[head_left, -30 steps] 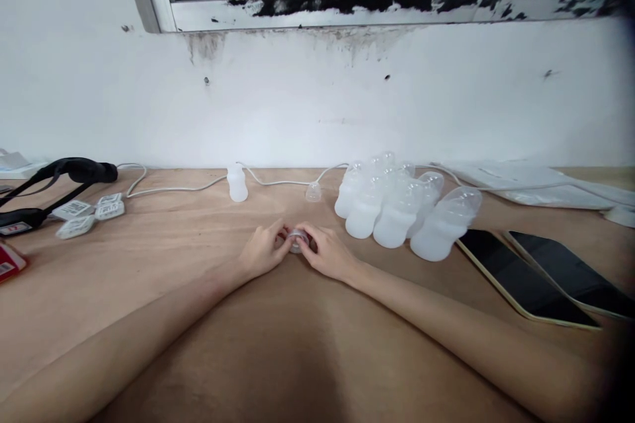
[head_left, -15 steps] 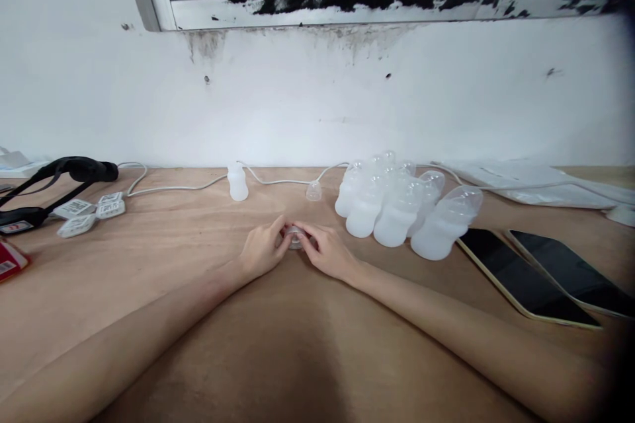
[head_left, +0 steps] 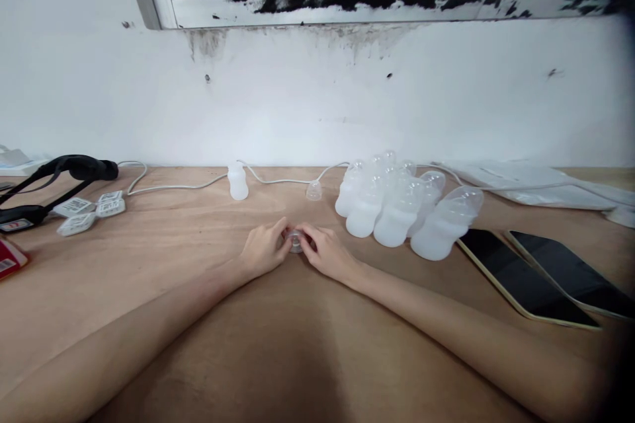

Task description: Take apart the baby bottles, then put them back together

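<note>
Between my two hands, low over the wooden table, is a small clear round baby-bottle part (head_left: 295, 242); its exact kind is hard to make out. My left hand (head_left: 265, 248) grips its left side with thumb and fingers. From the right, my right hand (head_left: 325, 250) pinches the other side, so the fingertips partly cover it. A clear dome-shaped bottle cap (head_left: 313, 191) stands just beyond the hands. Farther left, an uncapped frosted baby bottle (head_left: 238, 183) is upright. Several frosted baby bottles with clear domed caps (head_left: 395, 215) are grouped to the right of my right hand.
Two phones (head_left: 526, 277) lie at the right, close to the bottles. Plastic bags (head_left: 540, 188) and a white cable (head_left: 183, 189) run along the wall. A black head strap (head_left: 82, 168), white labelled pieces (head_left: 79, 223) and a red packet (head_left: 10, 258) occupy the left side.
My fingers have shifted slightly around the clear part, which shows a little more and sits a touch lower. Both hands keep their grip; the bottles have not moved.
</note>
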The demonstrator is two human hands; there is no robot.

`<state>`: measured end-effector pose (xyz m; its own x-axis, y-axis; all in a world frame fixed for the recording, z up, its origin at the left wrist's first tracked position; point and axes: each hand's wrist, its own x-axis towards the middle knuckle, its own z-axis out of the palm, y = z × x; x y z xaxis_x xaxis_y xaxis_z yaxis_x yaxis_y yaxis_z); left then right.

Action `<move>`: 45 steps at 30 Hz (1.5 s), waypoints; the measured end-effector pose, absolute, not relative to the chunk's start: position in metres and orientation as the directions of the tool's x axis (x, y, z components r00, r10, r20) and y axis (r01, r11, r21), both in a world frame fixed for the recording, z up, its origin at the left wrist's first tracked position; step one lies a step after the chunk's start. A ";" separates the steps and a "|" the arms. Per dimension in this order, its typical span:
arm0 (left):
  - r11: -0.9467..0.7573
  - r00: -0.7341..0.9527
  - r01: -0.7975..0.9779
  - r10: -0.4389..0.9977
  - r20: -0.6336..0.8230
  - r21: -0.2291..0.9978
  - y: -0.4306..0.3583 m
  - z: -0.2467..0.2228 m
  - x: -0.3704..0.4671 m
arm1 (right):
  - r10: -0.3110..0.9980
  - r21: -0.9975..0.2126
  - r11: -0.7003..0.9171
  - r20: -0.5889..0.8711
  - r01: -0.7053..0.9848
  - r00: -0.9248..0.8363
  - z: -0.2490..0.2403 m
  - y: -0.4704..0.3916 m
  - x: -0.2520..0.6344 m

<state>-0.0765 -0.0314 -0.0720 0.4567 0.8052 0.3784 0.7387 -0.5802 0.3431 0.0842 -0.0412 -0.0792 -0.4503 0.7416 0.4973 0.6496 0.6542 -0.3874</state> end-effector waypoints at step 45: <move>-0.513 0.392 0.605 0.858 0.333 0.609 -0.016 -0.076 -0.074 | 0.758 -0.445 0.640 0.500 0.627 -0.419 -0.081 -0.032 0.084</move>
